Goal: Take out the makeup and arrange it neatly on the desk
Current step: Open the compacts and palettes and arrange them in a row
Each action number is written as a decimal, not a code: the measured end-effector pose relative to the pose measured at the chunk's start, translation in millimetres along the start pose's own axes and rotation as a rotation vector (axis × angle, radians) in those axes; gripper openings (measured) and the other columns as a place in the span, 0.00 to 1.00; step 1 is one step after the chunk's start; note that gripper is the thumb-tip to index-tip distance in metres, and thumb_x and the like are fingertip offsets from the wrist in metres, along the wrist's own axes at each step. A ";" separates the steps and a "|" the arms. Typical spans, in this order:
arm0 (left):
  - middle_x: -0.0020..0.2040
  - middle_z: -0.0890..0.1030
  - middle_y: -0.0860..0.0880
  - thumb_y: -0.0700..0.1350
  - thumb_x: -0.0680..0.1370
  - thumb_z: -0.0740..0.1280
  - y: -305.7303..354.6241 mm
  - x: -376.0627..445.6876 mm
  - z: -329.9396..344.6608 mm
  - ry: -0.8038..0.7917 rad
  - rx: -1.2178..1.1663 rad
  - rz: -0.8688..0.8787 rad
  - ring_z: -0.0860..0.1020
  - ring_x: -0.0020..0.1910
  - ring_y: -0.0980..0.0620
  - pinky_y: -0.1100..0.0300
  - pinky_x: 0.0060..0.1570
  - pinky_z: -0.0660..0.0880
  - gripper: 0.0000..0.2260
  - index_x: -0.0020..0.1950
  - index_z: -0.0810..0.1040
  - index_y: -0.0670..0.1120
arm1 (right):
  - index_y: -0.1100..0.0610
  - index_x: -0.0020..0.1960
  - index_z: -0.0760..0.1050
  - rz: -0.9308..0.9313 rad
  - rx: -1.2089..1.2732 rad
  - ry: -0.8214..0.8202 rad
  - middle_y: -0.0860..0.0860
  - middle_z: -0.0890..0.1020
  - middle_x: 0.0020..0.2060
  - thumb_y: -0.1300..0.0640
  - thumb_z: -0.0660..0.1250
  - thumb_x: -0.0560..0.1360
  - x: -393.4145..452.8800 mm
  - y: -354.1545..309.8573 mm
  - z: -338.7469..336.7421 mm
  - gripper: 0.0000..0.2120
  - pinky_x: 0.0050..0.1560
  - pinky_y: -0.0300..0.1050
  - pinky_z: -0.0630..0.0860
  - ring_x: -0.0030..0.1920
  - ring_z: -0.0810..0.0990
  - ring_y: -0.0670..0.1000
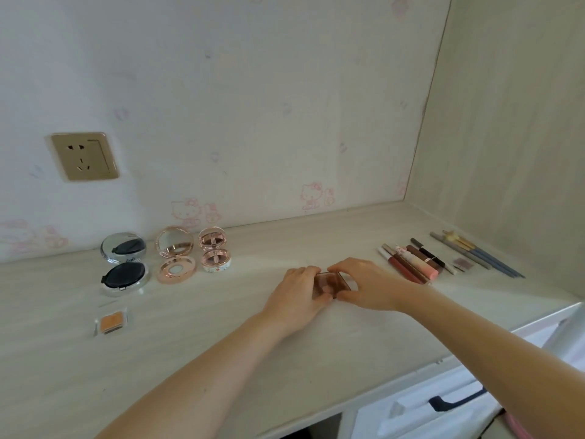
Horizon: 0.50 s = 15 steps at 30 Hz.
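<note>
A small square brown eyeshadow palette (331, 282) with a clear lid lies on the pale wooden desk (221, 327) at its middle. My left hand (299, 296) grips its left side and my right hand (364, 285) grips its right side. At the left stand three open compacts: a silver one with black puffs (125, 264), a rose-gold one with a mirror (175, 255) and a smaller rose-gold one (214, 255). A small orange powder pan (113, 321) lies in front of them. At the right lie lip glosses and lipsticks (411, 263) in a row, then pencils and brushes (474, 253).
A wall socket (84, 156) sits on the wallpapered back wall. A side panel closes the desk on the right. Below the desk's front edge at the right is a white drawer with a dark handle (452, 399). A tiny brown pan (462, 263) lies among the pencils.
</note>
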<state>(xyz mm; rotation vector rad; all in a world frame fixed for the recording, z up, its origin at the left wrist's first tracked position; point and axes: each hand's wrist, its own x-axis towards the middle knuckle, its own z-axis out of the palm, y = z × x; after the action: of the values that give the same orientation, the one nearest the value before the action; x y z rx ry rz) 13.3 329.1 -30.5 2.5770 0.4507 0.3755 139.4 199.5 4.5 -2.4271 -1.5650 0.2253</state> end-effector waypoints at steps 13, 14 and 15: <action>0.58 0.79 0.52 0.50 0.71 0.75 -32.6 -28.3 -47.0 0.177 -0.530 -0.180 0.75 0.61 0.59 0.59 0.62 0.71 0.26 0.67 0.71 0.49 | 0.47 0.66 0.71 -0.060 0.196 0.071 0.42 0.76 0.61 0.46 0.66 0.76 19.3 -43.7 7.6 0.19 0.59 0.42 0.73 0.60 0.74 0.45; 0.56 0.80 0.53 0.49 0.71 0.75 -35.8 -32.4 -52.6 0.191 -0.565 -0.191 0.76 0.59 0.59 0.60 0.60 0.72 0.25 0.66 0.72 0.49 | 0.47 0.66 0.71 -0.067 0.205 0.068 0.42 0.76 0.60 0.46 0.66 0.76 21.5 -50.9 8.1 0.19 0.59 0.43 0.73 0.60 0.74 0.44; 0.55 0.80 0.54 0.49 0.71 0.75 -38.4 -37.0 -58.7 0.205 -0.604 -0.203 0.77 0.57 0.61 0.61 0.58 0.73 0.25 0.65 0.72 0.49 | 0.47 0.65 0.72 -0.073 0.219 0.065 0.41 0.76 0.59 0.46 0.65 0.76 23.6 -58.4 8.4 0.18 0.59 0.44 0.74 0.59 0.75 0.44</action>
<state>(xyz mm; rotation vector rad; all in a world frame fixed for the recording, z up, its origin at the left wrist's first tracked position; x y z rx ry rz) -49.7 371.4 -7.5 1.8994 0.5643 0.6011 96.0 245.1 13.2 -2.1850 -1.5125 0.2850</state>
